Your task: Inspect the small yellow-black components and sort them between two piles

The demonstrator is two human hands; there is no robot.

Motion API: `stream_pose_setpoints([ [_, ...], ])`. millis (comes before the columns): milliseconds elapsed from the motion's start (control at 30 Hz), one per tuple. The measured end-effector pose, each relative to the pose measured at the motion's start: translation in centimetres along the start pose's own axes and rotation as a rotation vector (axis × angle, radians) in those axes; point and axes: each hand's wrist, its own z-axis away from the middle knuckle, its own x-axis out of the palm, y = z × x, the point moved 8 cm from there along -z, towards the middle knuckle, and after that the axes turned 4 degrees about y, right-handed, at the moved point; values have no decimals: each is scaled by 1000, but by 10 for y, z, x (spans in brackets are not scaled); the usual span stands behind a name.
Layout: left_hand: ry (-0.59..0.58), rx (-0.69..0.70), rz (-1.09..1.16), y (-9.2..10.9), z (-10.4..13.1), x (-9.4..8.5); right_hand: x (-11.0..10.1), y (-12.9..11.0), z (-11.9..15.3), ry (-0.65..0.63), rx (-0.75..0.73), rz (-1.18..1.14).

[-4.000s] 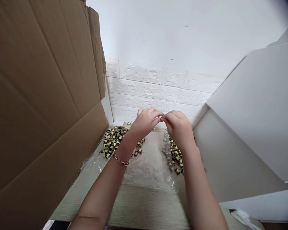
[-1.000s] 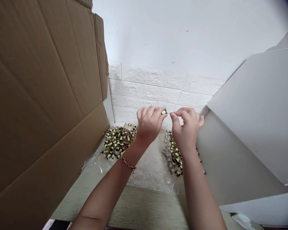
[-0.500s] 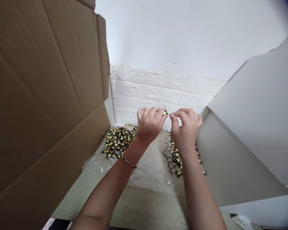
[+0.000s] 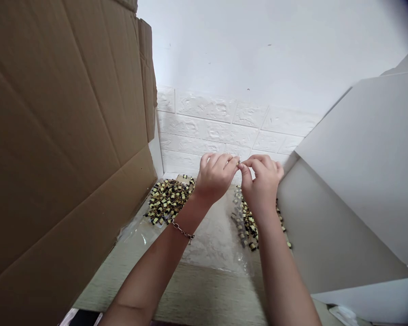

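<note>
My left hand and my right hand are raised above the table with their fingertips meeting. Between them they pinch one small yellow-and-black part, almost hidden by the fingers. A chain bracelet hangs on my left wrist. Below the left hand lies a pile of small yellow-and-black parts. A second pile of the same parts lies under my right wrist, partly hidden by the arm. Both piles rest on a clear plastic sheet.
A tall brown cardboard panel walls off the left side. White boards slope up on the right. A white brick-pattern wall closes the back. The wooden table shows bare near its front edge.
The hands were joined, then drew apart with the left hand holding the part. Now the right fingertips have closed in on the part again and both hands sit slightly further right.
</note>
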Motion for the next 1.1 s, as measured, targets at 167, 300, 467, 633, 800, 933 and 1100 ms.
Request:
stream_pose_setpoints([
  [167, -45, -51, 207, -6, -6, -2, -8, 1, -3, 27, 6, -108],
  [300, -76, -141, 498, -12, -12, -7, -16, 0, -4, 67, 25, -245],
  [467, -141, -261, 758, -13, -11, -6, -20, 0, -4, 95, 21, -242],
  [633, -143, -388, 972, -15, -9, 2, -22, -2, -5, 122, 1, -231],
  [800, -238, -529, 1261, -15, -3, 22, -25, -5, -4, 160, -22, -167],
  [933, -322, -684, 1428, -16, 5, 36, -26, -6, -3, 170, -41, -145],
  [1100, -383, -881, 1678, -10, 13, 46, -25, -9, -4, 168, -60, -132],
])
